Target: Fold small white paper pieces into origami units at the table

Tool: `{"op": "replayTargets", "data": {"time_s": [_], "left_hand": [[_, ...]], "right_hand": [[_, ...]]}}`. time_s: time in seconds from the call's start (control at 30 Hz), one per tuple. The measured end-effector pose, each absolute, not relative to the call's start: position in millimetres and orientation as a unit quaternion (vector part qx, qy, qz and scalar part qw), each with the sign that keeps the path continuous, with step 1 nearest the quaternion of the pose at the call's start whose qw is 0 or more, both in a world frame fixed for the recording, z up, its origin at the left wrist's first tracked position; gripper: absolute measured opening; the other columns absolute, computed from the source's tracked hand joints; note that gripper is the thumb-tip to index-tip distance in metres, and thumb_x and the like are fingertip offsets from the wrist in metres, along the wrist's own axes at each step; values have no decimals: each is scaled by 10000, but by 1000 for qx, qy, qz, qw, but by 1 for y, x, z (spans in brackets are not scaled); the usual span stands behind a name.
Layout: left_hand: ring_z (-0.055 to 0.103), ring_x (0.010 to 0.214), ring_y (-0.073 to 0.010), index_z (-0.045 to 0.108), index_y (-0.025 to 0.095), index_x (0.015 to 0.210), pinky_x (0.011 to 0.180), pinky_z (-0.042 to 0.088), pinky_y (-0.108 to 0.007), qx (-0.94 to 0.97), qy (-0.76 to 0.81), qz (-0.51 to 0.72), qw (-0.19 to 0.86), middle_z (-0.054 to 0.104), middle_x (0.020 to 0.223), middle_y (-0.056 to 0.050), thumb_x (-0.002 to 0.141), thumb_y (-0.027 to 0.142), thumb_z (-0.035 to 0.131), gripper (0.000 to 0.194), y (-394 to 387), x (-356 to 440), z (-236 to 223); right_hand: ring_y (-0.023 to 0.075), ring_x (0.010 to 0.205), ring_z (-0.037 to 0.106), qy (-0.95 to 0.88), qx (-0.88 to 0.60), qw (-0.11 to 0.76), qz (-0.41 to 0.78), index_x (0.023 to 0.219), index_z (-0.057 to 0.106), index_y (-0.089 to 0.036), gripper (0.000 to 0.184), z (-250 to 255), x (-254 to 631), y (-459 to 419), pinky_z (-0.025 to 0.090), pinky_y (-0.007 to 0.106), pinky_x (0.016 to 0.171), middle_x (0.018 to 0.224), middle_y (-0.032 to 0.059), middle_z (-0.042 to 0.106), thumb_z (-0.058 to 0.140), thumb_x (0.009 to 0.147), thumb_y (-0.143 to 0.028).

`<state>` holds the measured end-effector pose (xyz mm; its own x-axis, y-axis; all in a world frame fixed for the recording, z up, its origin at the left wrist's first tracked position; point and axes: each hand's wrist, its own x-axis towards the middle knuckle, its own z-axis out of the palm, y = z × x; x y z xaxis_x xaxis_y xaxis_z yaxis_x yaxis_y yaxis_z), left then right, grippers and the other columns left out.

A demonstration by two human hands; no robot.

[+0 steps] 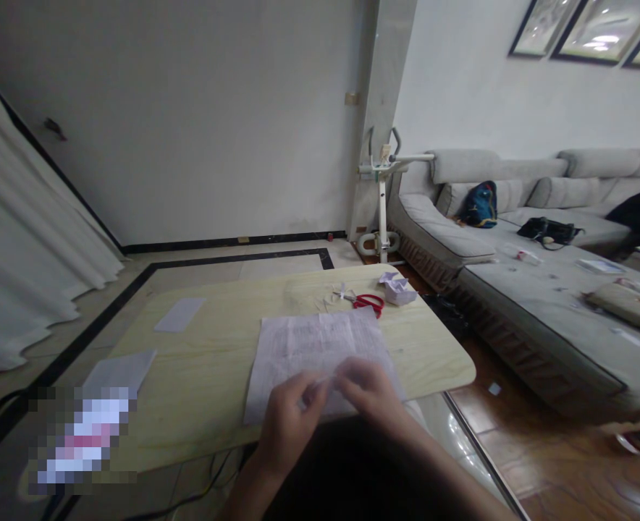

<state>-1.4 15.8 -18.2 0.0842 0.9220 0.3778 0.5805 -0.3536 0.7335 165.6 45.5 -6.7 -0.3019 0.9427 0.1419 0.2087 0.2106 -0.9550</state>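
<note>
Over a large printed sheet of paper (320,336) my left hand (294,411) and my right hand (368,391) come close together, fingertips almost meeting. The fingers of both hands are pinched on something small and pale, too blurred to name. Beyond the sheet's far right corner lie red-handled scissors (370,302). Crumpled white paper (399,289) sits to their right, and thin paper scraps (328,297) are scattered to their left.
Across the wooden table (205,391), a small white sheet (180,315) and another sheet (121,373) lie at the left. Part of the near left corner is pixelated. A grey sofa (548,318) stands right of the table, with white exercise equipment (382,210) behind it.
</note>
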Motion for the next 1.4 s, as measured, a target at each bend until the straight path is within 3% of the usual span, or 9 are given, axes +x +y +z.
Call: {"op": "replayTargets", "data": {"time_s": [0.17,0.4,0.67,0.93,1.03,1.13,1.23,1.4], "left_hand": [[669,640,-144,726,203,977,623,506,-215,720,511,428,197,754,768,-11,924,267,570,177,17,-2,-22],[729,891,-202,692,220,1128,794,553,-291,798,420,424,87,779,1003,-62,936,130,517,275,20,-7,-31],[719,917,-241,567,222,1298,814,570,-344,819,424,379,76,749,1080,-85,889,238,634,414,25,-4,-39],[709,752,-198,620,207,1211,712,551,-309,776,463,401,149,763,909,-60,959,314,510,295,21,-6,-37],[681,676,-165,684,193,1013,666,530,-259,714,495,428,249,732,752,-27,987,332,441,281,18,-3,-25],[619,565,-143,651,184,735,569,486,-228,648,519,452,327,640,587,1,994,380,398,412,15,1,-15],[593,542,-137,625,181,690,538,462,-226,605,521,473,374,631,580,-1,988,421,390,449,14,3,-13],[587,552,-137,618,179,693,543,450,-232,591,514,477,399,653,612,-12,987,428,393,446,15,4,-19]], "right_hand": [[144,602,506,-639,-443,423,465,667,603,-158,121,-8,163,46,395,256,567,621,-5,563,564,759,-226],[129,566,483,-583,-466,454,486,630,562,-171,78,-15,158,48,383,244,545,588,-27,531,551,699,-207],[125,552,472,-565,-519,439,468,577,536,-184,113,-10,164,53,372,231,515,565,-34,509,544,680,-230],[104,472,428,-548,-489,408,543,611,561,-178,148,-1,168,53,327,219,452,510,-52,472,548,706,-291],[107,500,455,-549,-453,429,556,691,611,-166,148,4,170,50,359,221,474,565,-38,526,588,732,-305],[137,614,539,-572,-426,441,545,801,659,-163,169,6,171,48,434,248,570,680,-6,610,671,742,-321],[165,680,580,-591,-418,443,530,803,666,-171,198,3,169,46,470,278,635,705,7,637,705,756,-359],[162,632,574,-596,-406,464,514,739,635,-182,254,-5,163,46,466,272,589,660,2,623,719,754,-422]]}}
